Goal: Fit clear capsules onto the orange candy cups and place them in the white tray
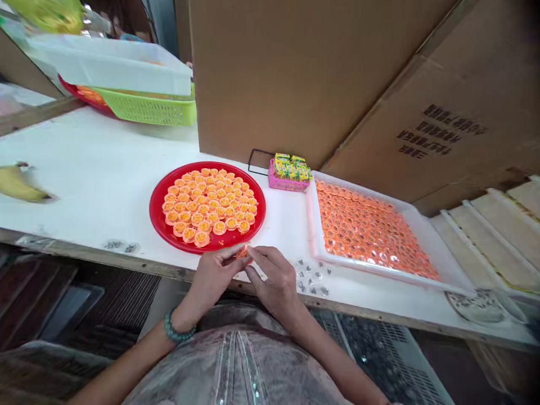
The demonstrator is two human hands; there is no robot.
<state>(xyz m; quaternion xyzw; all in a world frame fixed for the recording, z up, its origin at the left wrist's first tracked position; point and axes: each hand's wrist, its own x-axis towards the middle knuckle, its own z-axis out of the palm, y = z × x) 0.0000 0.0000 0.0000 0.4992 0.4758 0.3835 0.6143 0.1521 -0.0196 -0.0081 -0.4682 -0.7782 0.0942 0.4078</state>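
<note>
At the front edge of the white table, my left hand and my right hand meet, their fingers closed around a small orange round piece. Fingers cover most of it. Just beyond them lies a red round tray holding many small orange discs with yellow centres. Small clear-and-dark pieces are scattered to the right of my right hand. Further right, a white rectangular tray holds rows of orange round pieces with shiny centres.
Behind stand tall cardboard panels. A pink basket of small yellow-green packets sits before them. At the back left, a white bin rests above a green basket. A banana lies left; clear pieces lie near the front edge.
</note>
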